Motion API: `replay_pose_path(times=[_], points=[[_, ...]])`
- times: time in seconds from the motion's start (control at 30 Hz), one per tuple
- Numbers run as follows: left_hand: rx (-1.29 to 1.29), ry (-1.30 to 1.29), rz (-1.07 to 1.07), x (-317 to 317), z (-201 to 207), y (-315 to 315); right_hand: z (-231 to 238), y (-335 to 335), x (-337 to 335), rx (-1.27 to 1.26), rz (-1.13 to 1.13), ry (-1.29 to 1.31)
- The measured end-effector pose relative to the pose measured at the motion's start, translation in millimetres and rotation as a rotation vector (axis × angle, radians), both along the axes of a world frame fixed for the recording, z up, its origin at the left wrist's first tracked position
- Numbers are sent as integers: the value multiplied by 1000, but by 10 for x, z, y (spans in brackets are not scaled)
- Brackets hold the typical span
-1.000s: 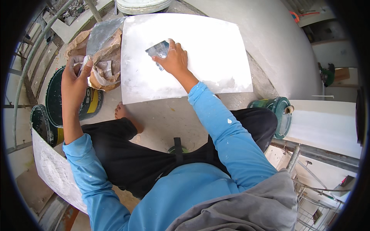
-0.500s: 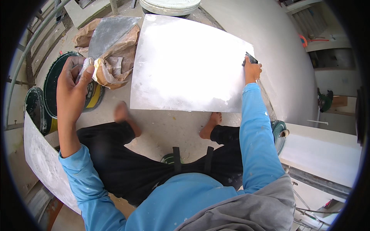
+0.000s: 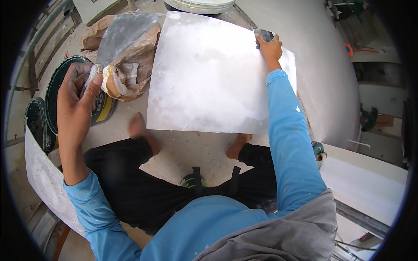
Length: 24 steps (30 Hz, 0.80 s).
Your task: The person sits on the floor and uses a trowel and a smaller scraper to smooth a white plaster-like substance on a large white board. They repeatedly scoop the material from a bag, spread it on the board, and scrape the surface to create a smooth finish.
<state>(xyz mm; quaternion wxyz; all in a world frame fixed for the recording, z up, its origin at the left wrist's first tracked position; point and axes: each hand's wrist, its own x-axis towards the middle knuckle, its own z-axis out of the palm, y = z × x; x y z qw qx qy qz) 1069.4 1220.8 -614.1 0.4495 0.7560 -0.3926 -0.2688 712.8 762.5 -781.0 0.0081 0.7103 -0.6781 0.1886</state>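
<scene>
Right arm stretched to the board's far corner, left hand raised by the buckets

From the head view, the right arm ran forward almost straight in its blue sleeve, elbow barely bent. At its end the right hand (image 3: pixel 271 51) gripped a dark, flat blade (image 3: pixel 262 34), thumb on one side and fingers on the other, over the far edge of the white board (image 3: pixel 209 78), near its right corner. I couldn't tell how hard it pressed.

The left forearm stood up on the other side, and the left hand (image 3: pixel 76 100) curled in the air, pinching a small whitish wad (image 3: pixel 92 79) between thumb and fingers.

Behind that hand sat a dark green bucket (image 3: pixel 99 114) with a yellow band, its mouth open; whatever lay at the bottom was hidden from me. A second green bucket (image 3: pixel 34 114) stood just beside it. Left of the board slumped a crumpled brown paper bag (image 3: pixel 143 76), a grey sheet (image 3: pixel 126 39) lying over it, its contents unclear. A round whitish tub (image 3: pixel 202 6) showed beyond the board's far edge.
</scene>
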Motion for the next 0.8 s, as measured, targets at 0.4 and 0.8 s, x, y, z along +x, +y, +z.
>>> replay_pose_path(times=[0.4, 0.8], points=[[-97, -16, -5, -86, -9, -93, 36, 11, -44, -84, 183, 31], [-43, -50, 2, -48, -12, -5, 159, -8, -10, -72, 182, 102]])
